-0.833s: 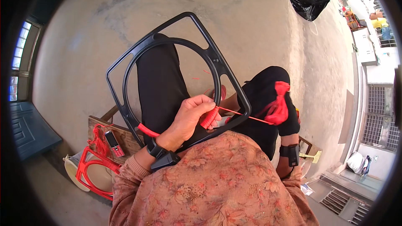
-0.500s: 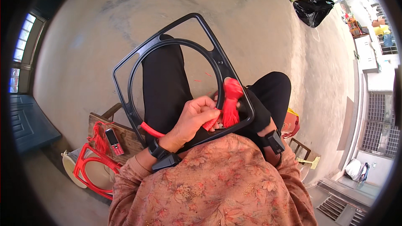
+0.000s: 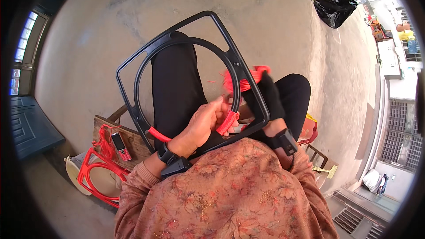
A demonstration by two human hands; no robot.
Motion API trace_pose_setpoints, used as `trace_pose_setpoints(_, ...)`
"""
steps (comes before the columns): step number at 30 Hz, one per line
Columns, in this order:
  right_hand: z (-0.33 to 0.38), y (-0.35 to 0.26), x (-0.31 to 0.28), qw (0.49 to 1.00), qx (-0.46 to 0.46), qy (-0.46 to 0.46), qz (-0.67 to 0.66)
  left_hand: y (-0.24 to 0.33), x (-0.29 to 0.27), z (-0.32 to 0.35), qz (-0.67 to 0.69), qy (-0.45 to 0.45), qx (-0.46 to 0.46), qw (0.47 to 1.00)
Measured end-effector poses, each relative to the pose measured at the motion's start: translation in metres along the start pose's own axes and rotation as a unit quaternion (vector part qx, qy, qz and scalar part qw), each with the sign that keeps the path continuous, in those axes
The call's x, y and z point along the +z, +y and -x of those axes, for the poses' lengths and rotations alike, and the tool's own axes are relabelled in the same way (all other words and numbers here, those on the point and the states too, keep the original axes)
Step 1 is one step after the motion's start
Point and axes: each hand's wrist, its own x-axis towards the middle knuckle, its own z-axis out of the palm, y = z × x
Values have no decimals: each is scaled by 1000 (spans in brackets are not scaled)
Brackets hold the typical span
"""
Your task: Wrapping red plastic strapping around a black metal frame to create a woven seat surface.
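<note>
A black frame (image 3: 210,17) with a round ring inside it tilts across my lap. Red cord is wound around the ring's lower right part (image 3: 227,122), and another red winding (image 3: 158,134) shows at its lower left. My bare left hand (image 3: 206,121) is closed at the ring beside the right winding; some fingertips are hidden. My right hand (image 3: 268,99), in a black glove, is closed on a bundle of red cord (image 3: 254,76). Frame bars pass in front of the bundle and part of this hand.
At my left, a wooden bench (image 3: 102,130) bears a phone (image 3: 121,146) and loose red cord (image 3: 105,144). A red frame (image 3: 88,175) leans by a pale bucket (image 3: 73,177). A black plastic bag (image 3: 334,11) lies far right. A red and yellow bag (image 3: 310,129) stands beside my right knee.
The cord bundle has gone from in front of the frame to behind its bars, farther from me, with my right hand. My left fingers have shifted up slightly along the ring.
</note>
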Motion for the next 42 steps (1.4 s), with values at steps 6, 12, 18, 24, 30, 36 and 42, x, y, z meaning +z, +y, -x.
trace_pose_setpoints(6,42,-43,-78,984,-130,104,56,2,-3,-2,-8,-16,-12,1000)
trace_pose_setpoints(12,109,-30,-125,967,-141,148,151,2,8,-2,-39,23,36,998)
trace_pose_setpoints(18,89,-47,-83,980,47,171,85,2,7,-3,-53,17,61,997)
trace_pose_setpoints(24,43,-41,-16,866,137,-132,462,1,7,0,-69,5,86,994)
trace_pose_setpoints(30,34,-26,5,918,51,-141,367,1,14,5,-123,15,157,980)
trace_pose_setpoints(36,11,10,4,955,36,-121,269,-3,4,-3,-19,7,131,991)
trace_pose_setpoints(42,-21,14,-25,992,-21,38,119,5,5,-1,-26,32,4,999)
